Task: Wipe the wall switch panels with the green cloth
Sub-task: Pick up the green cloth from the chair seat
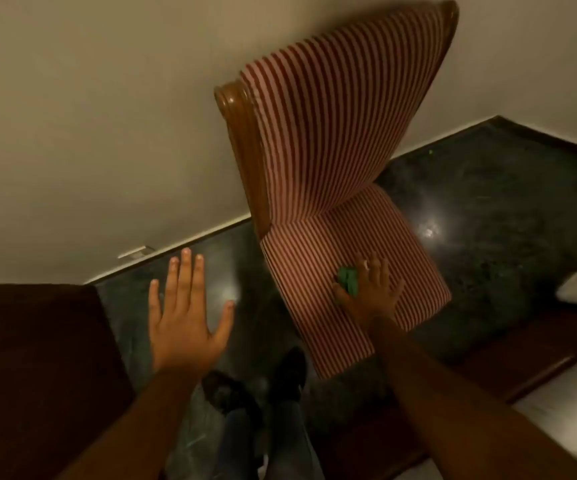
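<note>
Two hands: right hand fingers curl onto green cloth; left hand fingers splayed.

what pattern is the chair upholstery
Red and white stripes on the chair, seat and backrest alike, seen in the head view.

A small bright green cloth, crumpled, is seen at about four o'clock from the frame's centre, pressed onto a red-and-white striped chair seat, partly covered by fingers.
</note>
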Demonstrator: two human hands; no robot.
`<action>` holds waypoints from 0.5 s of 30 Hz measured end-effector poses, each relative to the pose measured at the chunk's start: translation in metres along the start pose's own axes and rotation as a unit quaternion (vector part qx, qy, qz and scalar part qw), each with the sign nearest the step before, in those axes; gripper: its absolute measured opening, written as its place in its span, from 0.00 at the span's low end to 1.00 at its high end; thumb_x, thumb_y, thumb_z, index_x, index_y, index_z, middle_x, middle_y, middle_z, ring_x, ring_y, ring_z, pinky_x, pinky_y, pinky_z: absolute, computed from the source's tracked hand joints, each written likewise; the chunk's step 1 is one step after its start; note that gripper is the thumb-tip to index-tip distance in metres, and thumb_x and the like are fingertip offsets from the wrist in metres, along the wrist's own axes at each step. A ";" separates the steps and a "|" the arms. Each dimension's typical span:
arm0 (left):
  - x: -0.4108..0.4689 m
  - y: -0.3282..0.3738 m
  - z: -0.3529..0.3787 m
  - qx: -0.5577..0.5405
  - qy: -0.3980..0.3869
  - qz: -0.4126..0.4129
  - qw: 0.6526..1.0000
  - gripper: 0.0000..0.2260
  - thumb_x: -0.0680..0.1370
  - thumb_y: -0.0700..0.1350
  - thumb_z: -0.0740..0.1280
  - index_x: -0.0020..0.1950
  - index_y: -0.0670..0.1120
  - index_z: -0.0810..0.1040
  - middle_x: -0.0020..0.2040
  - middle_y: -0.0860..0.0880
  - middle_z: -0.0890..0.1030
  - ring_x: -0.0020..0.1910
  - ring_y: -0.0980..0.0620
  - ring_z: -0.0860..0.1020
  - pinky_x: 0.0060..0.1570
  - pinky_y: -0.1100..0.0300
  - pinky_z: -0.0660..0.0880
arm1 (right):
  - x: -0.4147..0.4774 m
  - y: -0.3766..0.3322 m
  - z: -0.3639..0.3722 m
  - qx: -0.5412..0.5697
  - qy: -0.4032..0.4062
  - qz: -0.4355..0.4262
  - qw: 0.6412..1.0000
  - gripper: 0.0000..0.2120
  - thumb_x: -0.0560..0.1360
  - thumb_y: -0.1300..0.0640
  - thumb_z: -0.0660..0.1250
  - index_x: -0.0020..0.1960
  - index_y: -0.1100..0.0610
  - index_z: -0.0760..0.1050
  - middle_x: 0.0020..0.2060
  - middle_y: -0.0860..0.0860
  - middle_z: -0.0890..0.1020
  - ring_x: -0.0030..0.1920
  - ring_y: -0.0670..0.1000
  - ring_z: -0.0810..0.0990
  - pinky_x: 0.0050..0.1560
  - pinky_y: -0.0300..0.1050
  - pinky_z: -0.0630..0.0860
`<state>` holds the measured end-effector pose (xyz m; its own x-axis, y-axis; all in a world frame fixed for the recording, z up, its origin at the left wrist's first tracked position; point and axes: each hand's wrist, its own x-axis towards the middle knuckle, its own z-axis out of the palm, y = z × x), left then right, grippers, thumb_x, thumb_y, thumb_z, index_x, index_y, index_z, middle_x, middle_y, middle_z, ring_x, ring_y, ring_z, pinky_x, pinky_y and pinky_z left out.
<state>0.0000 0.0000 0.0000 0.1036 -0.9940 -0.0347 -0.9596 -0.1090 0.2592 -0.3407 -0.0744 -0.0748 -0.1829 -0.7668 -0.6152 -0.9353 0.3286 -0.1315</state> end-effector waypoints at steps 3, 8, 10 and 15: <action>0.000 0.002 0.018 0.012 -0.020 -0.016 1.000 0.40 0.84 0.65 0.55 0.90 0.43 0.56 0.91 0.46 0.52 0.90 0.46 0.50 0.88 0.42 0.44 | 0.019 0.009 0.008 0.037 -0.065 0.023 0.997 0.48 0.80 0.29 0.64 0.88 0.41 0.40 0.86 0.51 0.36 0.86 0.62 0.38 0.80 0.75 0.42; -0.006 0.001 0.045 0.032 -0.018 0.017 0.999 0.40 0.85 0.66 0.55 0.91 0.43 0.56 0.91 0.46 0.51 0.90 0.46 0.49 0.88 0.47 0.38 | 0.037 0.016 0.035 0.041 -0.104 0.015 0.994 0.45 0.80 0.33 0.68 0.88 0.41 0.46 0.86 0.53 0.37 0.85 0.66 0.41 0.82 0.72 0.52; -0.009 -0.002 0.050 0.043 -0.022 0.019 0.999 0.40 0.85 0.66 0.56 0.91 0.43 0.56 0.91 0.45 0.52 0.90 0.46 0.49 0.88 0.46 0.39 | 0.042 0.017 0.039 0.036 -0.103 0.025 0.994 0.43 0.81 0.35 0.68 0.87 0.40 0.47 0.86 0.53 0.38 0.85 0.68 0.42 0.82 0.72 0.53; -0.017 -0.012 0.048 0.064 -0.039 0.021 0.997 0.40 0.86 0.66 0.55 0.91 0.44 0.54 0.91 0.46 0.51 0.91 0.47 0.49 0.88 0.46 0.39 | 0.044 0.016 0.043 0.009 -0.064 0.029 0.997 0.39 0.82 0.42 0.69 0.86 0.42 0.53 0.86 0.55 0.45 0.82 0.68 0.52 0.78 0.72 0.63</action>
<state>-0.0031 0.0184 -0.0491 0.0463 -0.9935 -0.1036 -0.9888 -0.0603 0.1362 -0.3500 -0.0789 -0.1375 -0.1958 -0.6695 -0.7166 -0.9181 0.3819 -0.1059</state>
